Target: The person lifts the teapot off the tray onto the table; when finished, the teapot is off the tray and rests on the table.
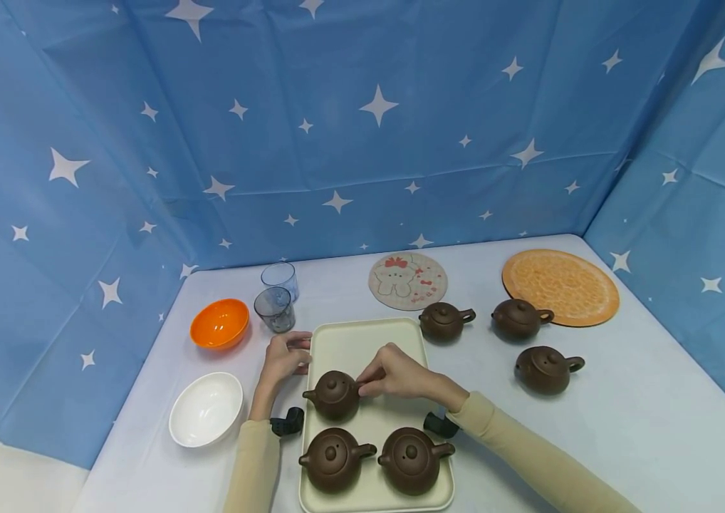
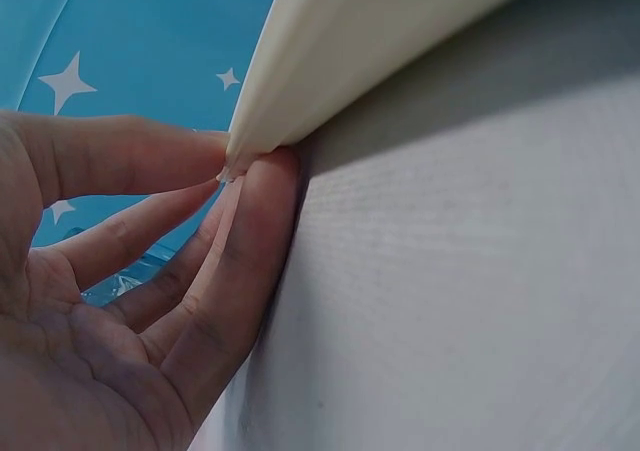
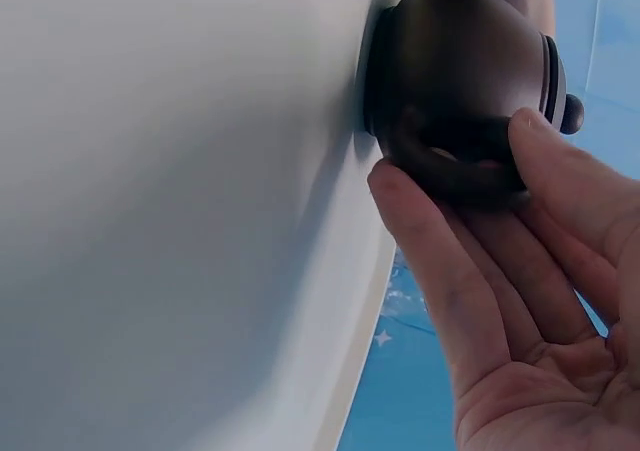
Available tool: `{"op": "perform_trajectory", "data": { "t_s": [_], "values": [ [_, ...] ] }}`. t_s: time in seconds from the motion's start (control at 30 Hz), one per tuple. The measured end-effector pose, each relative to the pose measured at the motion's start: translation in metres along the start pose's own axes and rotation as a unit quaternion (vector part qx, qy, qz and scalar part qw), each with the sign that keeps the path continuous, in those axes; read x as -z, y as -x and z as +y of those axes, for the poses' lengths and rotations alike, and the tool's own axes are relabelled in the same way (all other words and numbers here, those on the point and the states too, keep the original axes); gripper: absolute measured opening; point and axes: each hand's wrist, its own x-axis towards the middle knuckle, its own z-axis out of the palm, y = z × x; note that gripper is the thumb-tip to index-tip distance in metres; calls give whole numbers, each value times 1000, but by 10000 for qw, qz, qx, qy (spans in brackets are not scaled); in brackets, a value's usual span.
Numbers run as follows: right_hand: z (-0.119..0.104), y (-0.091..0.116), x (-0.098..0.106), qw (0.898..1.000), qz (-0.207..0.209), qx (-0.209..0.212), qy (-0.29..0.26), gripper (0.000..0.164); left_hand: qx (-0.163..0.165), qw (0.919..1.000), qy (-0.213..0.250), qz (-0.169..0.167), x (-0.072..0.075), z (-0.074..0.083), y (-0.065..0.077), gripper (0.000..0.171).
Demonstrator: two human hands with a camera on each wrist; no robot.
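In the head view my right hand (image 1: 399,372) holds a brown teapot (image 1: 335,396) by its handle, over the middle of a cream tray (image 1: 362,342). The right wrist view shows thumb and fingers pinching the looped handle (image 3: 450,176), with the pot's base right at the tray surface. Its spout points left. My left hand (image 1: 280,360) grips the tray's left edge, thumb on one side and fingers underneath in the left wrist view. Two more brown teapots, one at left (image 1: 332,463) and one at right (image 1: 411,463), stand on the tray's near end.
Right of the tray stand three more teapots (image 1: 545,370), near an orange round mat (image 1: 561,285). A bunny-print mat (image 1: 409,281) lies behind the tray. At left are an orange bowl (image 1: 220,325), a white bowl (image 1: 206,410), a grey glass (image 1: 275,311) and a blue glass (image 1: 280,276).
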Motion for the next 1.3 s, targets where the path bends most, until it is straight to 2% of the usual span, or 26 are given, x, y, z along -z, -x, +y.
{"op": "perform_trajectory", "data": {
  "t_s": [0.5, 0.73, 0.9, 1.03, 1.3],
  "values": [
    [1, 2, -1, 9988, 351, 197, 267, 15, -25, 10000, -56, -4, 0, -2, -2, 48],
    [7, 4, 4, 9988, 371, 283, 140, 15, -34, 10000, -30, -3, 0, -2, -2, 48],
    [8, 9, 16, 9990, 346, 270, -67, 14, -56, 10000, -16, 3, 0, -2, -2, 48],
    [9, 17, 30, 9991, 316, 83, -284, 15, -22, 10000, -27, -1, 0, -1, -1, 47],
    [16, 43, 63, 9985, 526, 97, -73, 16, 82, 10000, 51, -27, 0, 0, -1, 48]
  ]
}}
